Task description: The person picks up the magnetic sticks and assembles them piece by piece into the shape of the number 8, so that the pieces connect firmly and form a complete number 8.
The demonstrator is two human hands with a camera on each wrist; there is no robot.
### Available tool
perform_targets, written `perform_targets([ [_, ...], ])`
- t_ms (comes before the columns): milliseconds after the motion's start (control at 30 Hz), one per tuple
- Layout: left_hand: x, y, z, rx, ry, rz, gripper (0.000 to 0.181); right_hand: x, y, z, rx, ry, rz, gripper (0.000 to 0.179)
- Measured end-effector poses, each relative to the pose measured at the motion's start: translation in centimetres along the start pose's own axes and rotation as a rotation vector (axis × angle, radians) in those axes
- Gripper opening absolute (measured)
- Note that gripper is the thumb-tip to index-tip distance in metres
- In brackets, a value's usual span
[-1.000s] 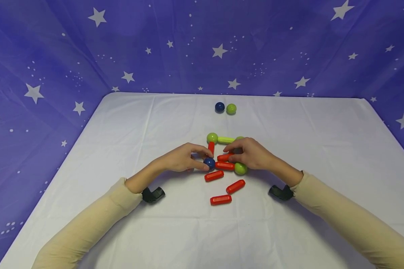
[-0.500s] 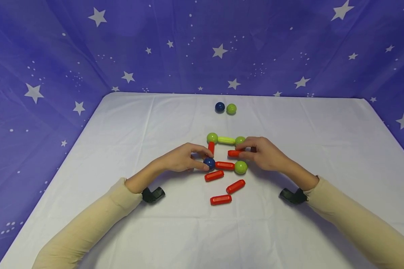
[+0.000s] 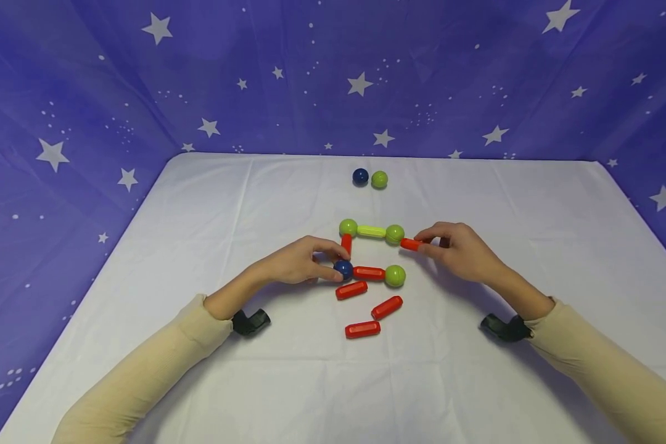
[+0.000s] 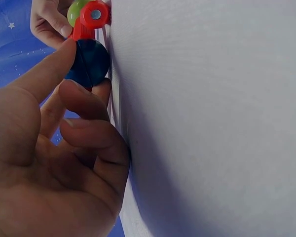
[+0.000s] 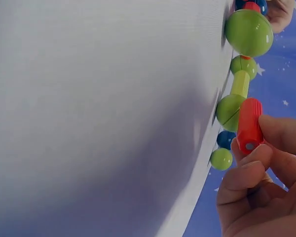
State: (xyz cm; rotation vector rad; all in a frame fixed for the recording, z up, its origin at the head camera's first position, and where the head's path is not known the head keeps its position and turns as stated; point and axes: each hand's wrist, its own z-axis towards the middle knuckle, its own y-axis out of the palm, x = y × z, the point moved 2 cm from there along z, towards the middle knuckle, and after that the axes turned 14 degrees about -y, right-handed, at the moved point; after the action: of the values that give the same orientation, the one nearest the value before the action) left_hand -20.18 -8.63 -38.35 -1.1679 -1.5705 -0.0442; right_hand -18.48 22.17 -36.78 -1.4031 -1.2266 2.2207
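My left hand [image 3: 300, 262] pinches a blue ball [image 4: 92, 63] at a corner of a figure of balls and magnetic sticks. From that ball one red stick [image 3: 369, 273] runs right to a green ball [image 3: 395, 275], and another red stick [image 3: 346, 245] runs back to a second green ball [image 3: 348, 227]. A yellow-green ribbed stick [image 3: 372, 232] joins this one to a third green ball [image 3: 394, 234]. Between thumb and fingers my right hand [image 3: 463, 253] holds a loose red stick [image 5: 249, 126], its end close to the third ball; whether they touch I cannot tell.
In front of the figure lie several loose red sticks [image 3: 363, 330] on the white tablecloth [image 3: 288, 394]. A dark blue ball [image 3: 360, 177] and a green ball [image 3: 380, 179] sit near the back edge. A starry purple cloth [image 3: 288, 111] hangs behind.
My right hand has moved right and slightly back with the red stick, from inside the figure to its right side. The left hand stays on the blue ball.
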Motion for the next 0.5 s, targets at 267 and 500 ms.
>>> perform_targets([
  [267,-0.06,-0.04,0.06,-0.003,0.009,0.005,0.037,0.18,0.18,0.18,0.026,0.0,-0.012,0.019],
  [500,-0.14,-0.01,0.07,-0.004,0.006,0.006,0.038,0.09,0.55,0.39,0.024,0.005,-0.028,0.02],
])
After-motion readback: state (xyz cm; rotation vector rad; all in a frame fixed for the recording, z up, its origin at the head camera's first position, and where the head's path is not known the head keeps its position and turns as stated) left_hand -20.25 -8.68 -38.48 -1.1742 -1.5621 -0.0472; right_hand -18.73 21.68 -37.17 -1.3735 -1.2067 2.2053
